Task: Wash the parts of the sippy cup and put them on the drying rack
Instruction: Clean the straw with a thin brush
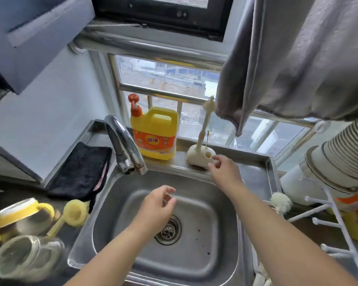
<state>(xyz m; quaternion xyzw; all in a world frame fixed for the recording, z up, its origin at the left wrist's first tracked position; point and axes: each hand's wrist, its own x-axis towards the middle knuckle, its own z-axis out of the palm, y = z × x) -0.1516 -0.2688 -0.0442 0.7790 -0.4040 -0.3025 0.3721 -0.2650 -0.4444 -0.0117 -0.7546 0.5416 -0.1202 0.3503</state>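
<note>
The left hand [160, 203] hovers over the bare sink [112, 205] basin, fingers loosely curled, holding nothing. The right hand [222, 167] reaches the sink's back ledge, fingertips at the white brush holder [198, 157] — whether it pinches anything I cannot tell. The handled cup [19, 215], yellow lid [73, 212] and clear parts [23, 259] lie blurred left of the sink; the white drying rack [327, 221] stands right — cut off. The detergent bottle [154, 133] label is unreadable

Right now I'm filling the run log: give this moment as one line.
left hand: open over sink | right hand: at brush holder | cup parts: left counter | drying rack: right
</note>
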